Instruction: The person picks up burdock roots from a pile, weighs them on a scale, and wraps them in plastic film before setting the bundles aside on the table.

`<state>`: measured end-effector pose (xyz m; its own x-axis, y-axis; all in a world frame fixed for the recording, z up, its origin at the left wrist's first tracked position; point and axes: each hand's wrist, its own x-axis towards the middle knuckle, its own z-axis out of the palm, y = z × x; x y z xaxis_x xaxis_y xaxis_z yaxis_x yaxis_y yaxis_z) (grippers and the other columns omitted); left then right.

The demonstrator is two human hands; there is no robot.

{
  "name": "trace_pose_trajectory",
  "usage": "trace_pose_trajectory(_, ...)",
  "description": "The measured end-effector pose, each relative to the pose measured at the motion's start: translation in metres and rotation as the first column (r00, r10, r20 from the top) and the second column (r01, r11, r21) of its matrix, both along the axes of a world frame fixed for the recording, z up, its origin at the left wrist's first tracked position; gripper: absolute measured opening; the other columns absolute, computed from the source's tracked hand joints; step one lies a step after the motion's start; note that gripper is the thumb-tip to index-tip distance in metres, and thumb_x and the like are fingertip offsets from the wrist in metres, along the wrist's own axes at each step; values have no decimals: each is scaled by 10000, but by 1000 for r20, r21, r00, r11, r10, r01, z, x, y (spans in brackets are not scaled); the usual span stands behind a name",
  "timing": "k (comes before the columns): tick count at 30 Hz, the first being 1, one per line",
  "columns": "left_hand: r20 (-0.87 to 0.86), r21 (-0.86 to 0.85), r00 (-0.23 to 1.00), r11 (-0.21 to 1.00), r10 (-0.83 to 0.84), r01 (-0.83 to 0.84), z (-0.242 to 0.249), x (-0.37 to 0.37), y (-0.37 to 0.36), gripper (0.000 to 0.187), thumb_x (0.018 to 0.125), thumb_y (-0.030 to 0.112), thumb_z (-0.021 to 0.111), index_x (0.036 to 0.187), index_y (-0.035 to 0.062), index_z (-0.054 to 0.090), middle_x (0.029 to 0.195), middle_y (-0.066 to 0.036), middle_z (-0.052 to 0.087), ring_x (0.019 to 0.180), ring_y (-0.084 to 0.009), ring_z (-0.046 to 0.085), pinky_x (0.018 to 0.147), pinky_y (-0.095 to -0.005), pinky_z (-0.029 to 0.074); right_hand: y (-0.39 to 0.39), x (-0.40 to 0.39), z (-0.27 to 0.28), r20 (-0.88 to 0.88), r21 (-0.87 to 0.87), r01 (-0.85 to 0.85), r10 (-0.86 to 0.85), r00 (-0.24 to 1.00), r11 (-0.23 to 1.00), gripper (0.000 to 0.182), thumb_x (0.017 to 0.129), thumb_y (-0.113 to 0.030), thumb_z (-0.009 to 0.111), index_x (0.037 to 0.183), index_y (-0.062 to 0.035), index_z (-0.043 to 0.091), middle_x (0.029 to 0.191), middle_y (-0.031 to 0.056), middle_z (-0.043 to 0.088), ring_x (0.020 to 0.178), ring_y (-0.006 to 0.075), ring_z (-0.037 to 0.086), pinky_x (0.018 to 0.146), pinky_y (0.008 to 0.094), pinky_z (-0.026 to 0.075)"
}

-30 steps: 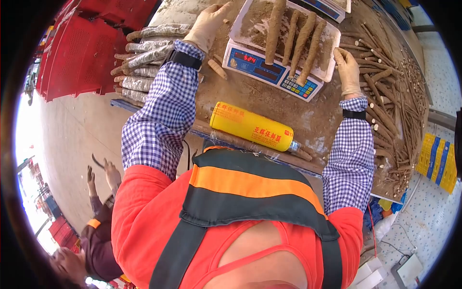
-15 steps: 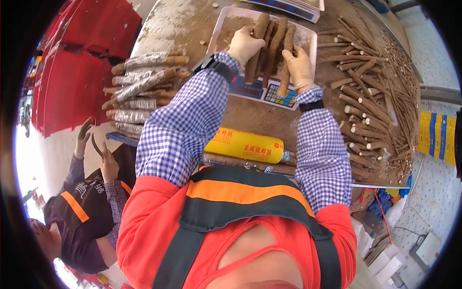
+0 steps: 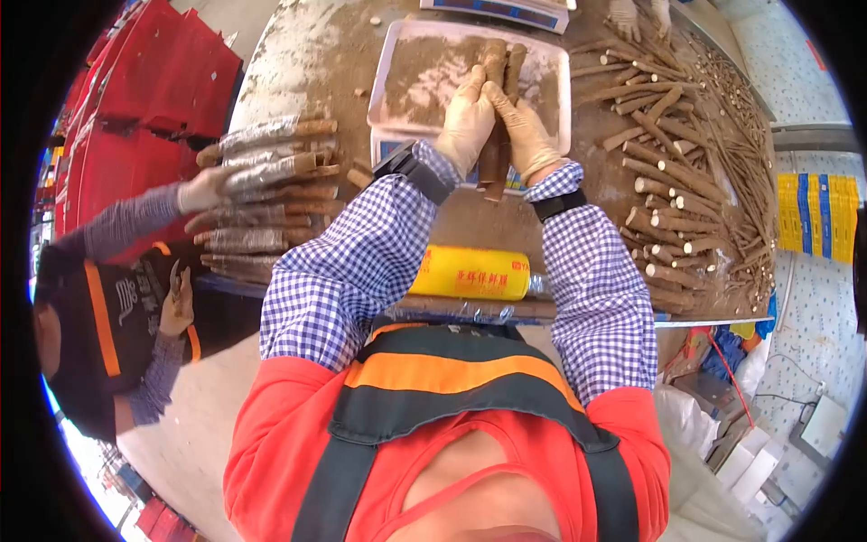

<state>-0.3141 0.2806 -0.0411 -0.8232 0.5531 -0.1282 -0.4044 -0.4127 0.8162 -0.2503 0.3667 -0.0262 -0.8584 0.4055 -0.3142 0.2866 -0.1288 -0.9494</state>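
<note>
subject: root bundle, gathered in both hands. readings are by clock face, with the centre of the view as hub.

the left hand (image 3: 467, 122) and right hand (image 3: 524, 133), both gloved, meet over the bundle of brown roots (image 3: 493, 167), between 12 and 1 o'clock. fingers of both hands are clamped on the roots from opposite sides, touching each other near the middle. at least two root ends show towards 12; the exact count is hidden. the lower ends point towards 6, past the near rim of the pale weighing tray (image 3: 411, 81). whether the bundle rests on the tray or is raised cannot be told.

surroundings: film-wrapped roots (image 3: 271, 173) lie at 10 o'clock, a co-worker's hand (image 3: 203, 191) upon them. loose roots (image 3: 670, 191) are piled at 2. a yellow roll (image 3: 477, 274) lies close to the hub, near the surface's (image 3: 312, 63) near edge.

handling assessment: squeeze should be even from both palms, since uneven girth may let a thinner root slide out. roots are best held parallel, ends squared, gripped about mid-length; hard pressure could snap a slender one.
</note>
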Motion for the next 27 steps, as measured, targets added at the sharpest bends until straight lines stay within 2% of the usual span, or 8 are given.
trace_pose_trajectory(3, -249, -118, 964, 985, 91, -123, 20, 38, -32, 440, 1032, 367, 424, 1250, 12, 565, 1041, -85, 637, 929, -165, 571, 811, -295, 490, -34, 43, 45, 50, -188, -14, 24, 998, 982, 507, 918, -404, 644, 1251, -29, 571, 1136, 73, 627, 1018, 162, 587, 870, 285, 477)
trace_pose_trajectory(6, 192, -96, 972, 983, -139, 159, 102, 86, -88, 539, 1020, 456, 436, 1305, 15, 556, 1215, -32, 594, 1092, -109, 513, 953, -244, 407, -54, 84, 42, -29, -501, -48, 39, 999, 864, 387, 942, -287, 610, 1230, -30, 584, 1100, 84, 647, 976, 185, 631, 798, 282, 523)
trace_pose_trajectory(12, -3, -29, 989, 989, -148, 147, 55, 135, -190, 601, 997, 369, 505, 1417, -42, 382, 1431, -143, 464, 1278, -264, 489, 1094, -363, 359, -84, 176, 32, -28, -569, 14, -37, 999, 822, 369, 895, -236, 622, 1181, -5, 587, 1069, 107, 648, 946, 199, 629, 835, 298, 528)
trace_pose_trajectory(14, -546, -800, 776, 473, -317, -370, 8, 140, -243, 571, 937, 402, 587, 1297, -37, 532, 1245, -218, 601, 1172, -304, 573, 986, -356, 451, -81, 209, 39, -95, -462, 31, -85, 992, 886, 426, 857, -249, 648, 1190, 7, 573, 1061, 111, 645, 931, 210, 630, 820, 299, 539)
trace_pose_trajectory(16, -249, -871, 639, -120, -728, -476, 1, 166, -276, 679, 899, 597, 496, 1201, -2, 605, 1216, -198, 612, 1112, -332, 593, 1007, -579, 357, -61, 238, 33, -99, -414, 35, -83, 992, 910, 467, 835, -239, 680, 1201, 21, 552, 1078, 117, 636, 927, 225, 636, 807, 308, 548)
trace_pose_trajectory(17, -249, -815, 583, -159, -773, -557, -18, 177, -281, 657, 919, 596, 445, 1175, 19, 626, 1171, -189, 635, 1080, -334, 611, 1003, -615, 324, -54, 252, 31, -97, -321, 31, -66, 993, 946, 470, 834, -226, 684, 1206, 23, 543, 1082, 123, 630, 937, 225, 635, 812, 318, 549)
trace_pose_trajectory(21, 2, -908, 635, -268, -772, -323, -12, 169, -258, 617, 971, 565, 333, 1091, 68, 679, 1013, -155, 699, 987, -348, 653, 994, -636, 302, -36, 291, 26, -111, -102, -11, -1, 994, 995, 485, 817, -169, 716, 1216, 22, 517, 1095, 115, 615, 973, 210, 621, 852, 329, 523)
trace_pose_trajectory(27, -378, -912, 608, 168, -699, -373, -43, 223, -201, 422, 947, 410, 522, 868, 55, 735, 875, -143, 716, 891, -231, 683, 835, -353, 477, -46, 300, 57, -91, 381, -94, 138, 986, 920, 614, 772, -168, 756, 1287, 1, 469, 1146, 123, 620, 1031, 215, 616, 889, 335, 492)
